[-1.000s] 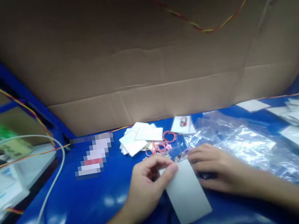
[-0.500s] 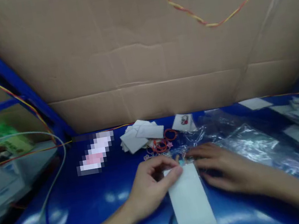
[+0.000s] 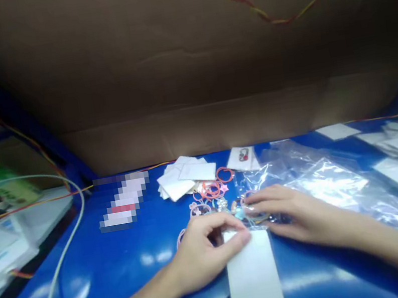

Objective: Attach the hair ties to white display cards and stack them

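My left hand [image 3: 206, 249] pinches the top edge of a white card [image 3: 254, 277] that lies flat on the blue table [image 3: 129, 277]. My right hand [image 3: 286, 213] rests just beyond the card's top right corner, fingers curled and pointing left over small hair ties and trinkets [image 3: 245, 210]. What those fingers hold is hidden. Loose red and pink hair rings [image 3: 213, 190] lie just behind both hands.
A stack of white cards [image 3: 185, 179] and a printed card [image 3: 242, 158] sit near the cardboard wall [image 3: 186, 70]. Crinkled clear plastic bags [image 3: 327, 183] cover the right side. A white cable [image 3: 64, 253] curves at the left. A red-yellow wire [image 3: 264, 16] hangs overhead.
The white card has slid toward me and turned straighter. Both hands stay at its top edge, with the right fingers shifted onto the small ties. The camera view has dipped and darkened.
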The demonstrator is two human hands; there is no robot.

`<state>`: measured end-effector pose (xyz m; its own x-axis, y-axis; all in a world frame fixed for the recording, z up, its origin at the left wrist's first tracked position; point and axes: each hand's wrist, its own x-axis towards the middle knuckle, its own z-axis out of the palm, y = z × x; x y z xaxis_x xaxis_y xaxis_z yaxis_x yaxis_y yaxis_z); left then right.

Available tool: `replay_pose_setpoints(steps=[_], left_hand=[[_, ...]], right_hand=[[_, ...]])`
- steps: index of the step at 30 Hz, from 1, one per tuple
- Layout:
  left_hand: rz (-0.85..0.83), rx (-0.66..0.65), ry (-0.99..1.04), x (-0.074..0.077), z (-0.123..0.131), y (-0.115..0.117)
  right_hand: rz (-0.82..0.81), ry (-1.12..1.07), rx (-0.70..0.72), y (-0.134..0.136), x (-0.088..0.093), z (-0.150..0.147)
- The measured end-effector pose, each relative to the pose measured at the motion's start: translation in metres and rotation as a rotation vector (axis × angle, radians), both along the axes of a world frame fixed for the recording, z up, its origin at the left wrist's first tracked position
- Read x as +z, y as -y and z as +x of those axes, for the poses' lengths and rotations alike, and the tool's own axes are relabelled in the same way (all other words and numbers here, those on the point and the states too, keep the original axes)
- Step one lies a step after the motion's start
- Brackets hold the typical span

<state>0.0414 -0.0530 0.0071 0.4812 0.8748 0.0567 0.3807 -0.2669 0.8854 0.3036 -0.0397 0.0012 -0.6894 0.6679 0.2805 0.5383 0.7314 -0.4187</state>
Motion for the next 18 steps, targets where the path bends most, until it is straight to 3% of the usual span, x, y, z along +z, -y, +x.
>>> replay_pose_setpoints(steps=[6, 18], left_hand=[[0.040, -0.079, -0.089, 0.0030, 0.0005, 0.0003], [0.089, -0.109, -0.168, 0.0069, 0.0028, -0.0011]], right_hand=[[0.010, -0.010, 0.014, -0.0005, 0.0013, -0.0016], [-0.012, -0.043, 0.070, -0.0011, 0.0072, 0.0002]])
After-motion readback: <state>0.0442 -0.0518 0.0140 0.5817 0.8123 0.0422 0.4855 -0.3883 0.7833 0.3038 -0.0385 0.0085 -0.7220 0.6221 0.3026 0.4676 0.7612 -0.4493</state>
